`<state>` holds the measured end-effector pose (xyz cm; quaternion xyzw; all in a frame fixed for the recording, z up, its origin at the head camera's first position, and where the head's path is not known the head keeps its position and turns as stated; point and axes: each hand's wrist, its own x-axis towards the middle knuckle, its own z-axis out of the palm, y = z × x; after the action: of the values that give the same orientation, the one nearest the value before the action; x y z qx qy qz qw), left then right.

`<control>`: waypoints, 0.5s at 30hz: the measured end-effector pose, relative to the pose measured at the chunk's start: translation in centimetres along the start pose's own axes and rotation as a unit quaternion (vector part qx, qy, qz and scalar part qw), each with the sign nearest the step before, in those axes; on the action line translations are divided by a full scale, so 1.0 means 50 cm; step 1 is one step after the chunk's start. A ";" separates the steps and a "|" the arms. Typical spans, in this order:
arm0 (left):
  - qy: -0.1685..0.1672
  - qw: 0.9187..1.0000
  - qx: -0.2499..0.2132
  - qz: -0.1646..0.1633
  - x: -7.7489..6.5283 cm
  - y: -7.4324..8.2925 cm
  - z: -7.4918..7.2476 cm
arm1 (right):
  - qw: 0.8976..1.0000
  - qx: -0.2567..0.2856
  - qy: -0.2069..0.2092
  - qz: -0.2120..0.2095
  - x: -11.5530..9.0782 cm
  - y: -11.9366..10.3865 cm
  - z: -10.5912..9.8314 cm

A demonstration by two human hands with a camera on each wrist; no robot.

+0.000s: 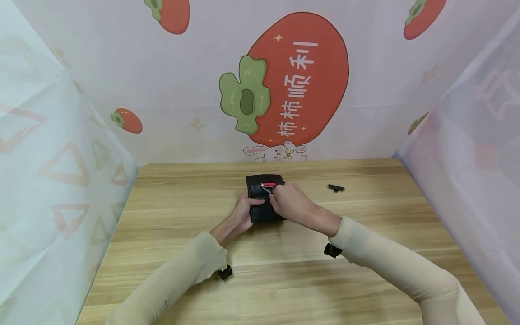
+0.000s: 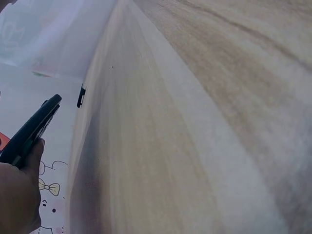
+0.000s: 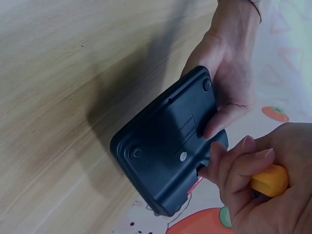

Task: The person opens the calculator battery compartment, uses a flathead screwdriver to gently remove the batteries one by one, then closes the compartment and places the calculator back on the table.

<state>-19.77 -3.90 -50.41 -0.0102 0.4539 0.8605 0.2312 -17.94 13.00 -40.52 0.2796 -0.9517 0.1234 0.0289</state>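
Note:
A flat black battery-powered device [image 1: 266, 210], shaped like a desk calculator, is held above the table with its underside facing up. Round feet and a small pale disc show on it in the right wrist view. A red battery [image 1: 268, 184] lies in the slot near its far end. My left hand [image 1: 243, 212] grips the device's left side, thumb across the underside. Curled around an orange-handled tool [image 3: 271, 180], my right hand [image 1: 292, 202] has its fingertips at the battery slot. The tool's working end is mostly hidden.
A small black cover-like piece [image 1: 336, 188] lies on the wooden table [image 1: 308, 289], right of the device. Printed sheets [image 1: 183, 81] with red fruit pictures rise behind the table and along both sides.

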 end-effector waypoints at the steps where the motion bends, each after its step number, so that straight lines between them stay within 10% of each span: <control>1: -0.002 1.000 0.001 0.000 0.000 0.000 -0.001 | 1.000 0.001 0.000 -0.001 0.001 0.001 0.000; 15: 0.021 1.000 -0.002 0.010 -0.001 0.001 0.003 | 0.995 -0.087 0.036 -0.023 -0.011 -0.009 0.019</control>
<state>-19.73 -3.83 -50.27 -0.0237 0.4573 0.8630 0.2134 -17.19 12.68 -41.42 0.2928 -0.9507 0.0490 0.0900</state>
